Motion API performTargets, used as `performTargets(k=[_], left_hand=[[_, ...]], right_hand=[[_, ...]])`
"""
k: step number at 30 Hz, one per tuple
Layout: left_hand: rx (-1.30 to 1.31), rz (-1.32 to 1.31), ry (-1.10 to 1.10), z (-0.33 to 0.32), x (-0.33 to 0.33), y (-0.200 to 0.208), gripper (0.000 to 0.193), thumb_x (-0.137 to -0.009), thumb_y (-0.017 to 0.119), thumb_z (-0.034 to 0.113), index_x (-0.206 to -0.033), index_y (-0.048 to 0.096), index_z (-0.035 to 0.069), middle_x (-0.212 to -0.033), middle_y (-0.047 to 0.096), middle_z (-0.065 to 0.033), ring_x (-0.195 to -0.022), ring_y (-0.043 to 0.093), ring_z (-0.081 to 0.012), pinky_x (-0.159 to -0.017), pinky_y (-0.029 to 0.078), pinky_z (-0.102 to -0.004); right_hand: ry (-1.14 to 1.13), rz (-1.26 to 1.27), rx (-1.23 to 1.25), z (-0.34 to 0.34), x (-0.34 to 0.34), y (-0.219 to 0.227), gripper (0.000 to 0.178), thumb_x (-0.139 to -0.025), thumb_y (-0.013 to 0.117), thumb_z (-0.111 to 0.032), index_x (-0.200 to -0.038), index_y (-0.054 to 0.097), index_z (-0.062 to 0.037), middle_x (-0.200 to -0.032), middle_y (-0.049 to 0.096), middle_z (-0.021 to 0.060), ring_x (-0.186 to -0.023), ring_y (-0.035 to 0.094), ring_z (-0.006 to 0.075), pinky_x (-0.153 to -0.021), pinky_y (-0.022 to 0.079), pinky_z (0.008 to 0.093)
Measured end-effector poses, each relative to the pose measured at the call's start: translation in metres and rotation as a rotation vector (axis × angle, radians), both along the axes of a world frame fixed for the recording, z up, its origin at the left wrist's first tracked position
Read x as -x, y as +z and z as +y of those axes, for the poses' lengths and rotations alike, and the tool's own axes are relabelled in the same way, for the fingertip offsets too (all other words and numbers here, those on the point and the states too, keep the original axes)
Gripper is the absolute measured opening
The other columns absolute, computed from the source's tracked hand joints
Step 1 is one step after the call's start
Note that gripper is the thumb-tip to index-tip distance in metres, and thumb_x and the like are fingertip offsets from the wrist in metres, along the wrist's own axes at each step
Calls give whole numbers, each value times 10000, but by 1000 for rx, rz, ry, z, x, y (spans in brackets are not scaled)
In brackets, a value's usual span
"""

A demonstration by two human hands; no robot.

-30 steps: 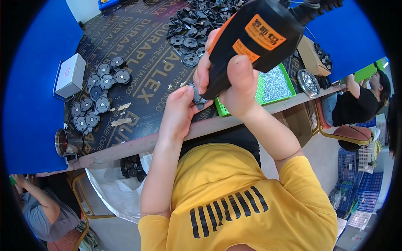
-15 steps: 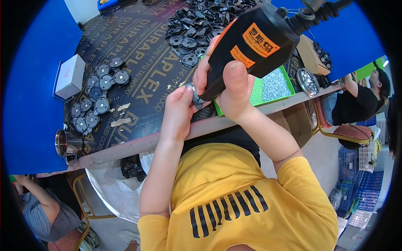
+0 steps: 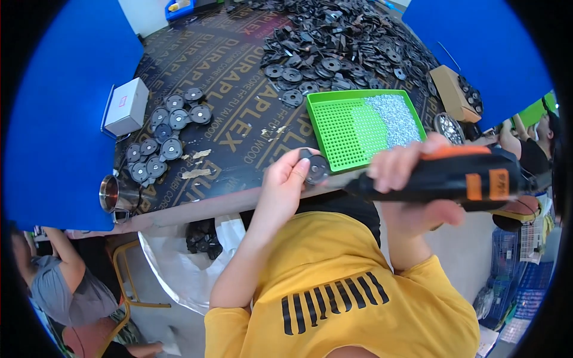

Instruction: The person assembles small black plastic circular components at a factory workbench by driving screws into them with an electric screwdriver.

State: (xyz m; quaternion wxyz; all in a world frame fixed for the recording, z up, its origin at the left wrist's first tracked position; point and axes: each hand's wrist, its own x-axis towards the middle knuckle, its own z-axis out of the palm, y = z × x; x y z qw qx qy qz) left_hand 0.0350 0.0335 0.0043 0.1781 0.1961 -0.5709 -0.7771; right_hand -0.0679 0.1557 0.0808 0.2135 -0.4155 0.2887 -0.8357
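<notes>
Between the thumb and fingers of my left hand is a round black plastic part with a small tab, held at the table's front edge. My right hand, blurred by motion, grips a black electric screwdriver with orange on it. The tool lies nearly level, its narrow end toward the black part but apart from it. Just beyond my hands sits a green tray with a perforated grid, and small silvery pieces, too small to name, fill its right side.
A large heap of black parts covers the table's far side. Several round parts lie at left, near a white box and a metal cup. A cardboard box and a round metal dish stand at right. Other people sit on both sides.
The screwdriver has swung from upright over the black part to nearly level at the right, away from it. The part now shows uncovered in my left hand. The whole view has shifted slightly.
</notes>
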Motion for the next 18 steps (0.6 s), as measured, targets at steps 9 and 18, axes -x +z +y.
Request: performTargets(k=[9, 18], left_hand=[[464, -265, 156, -1, -138, 9, 193, -799, 458, -8, -960, 564, -4, -860, 592, -92, -765, 560, -136, -709, 440, -254], [658, -882, 155, -27, -222, -37, 296, -778, 569, 114, -1048, 558, -7, -893, 602, -178, -755, 586, -273, -697, 465, -310]], right_hand=[[-201, 402, -329, 54, 45, -11, 372, -655, 718, -128, -902, 454, -40, -834, 423, 67, -770, 487, 176, -752, 473, 372], [-204, 121, -456, 52, 56, -22, 573, -583, 724, -25, -1021, 356, -59, -647, 507, 56, -572, 545, 185, -640, 488, 338]])
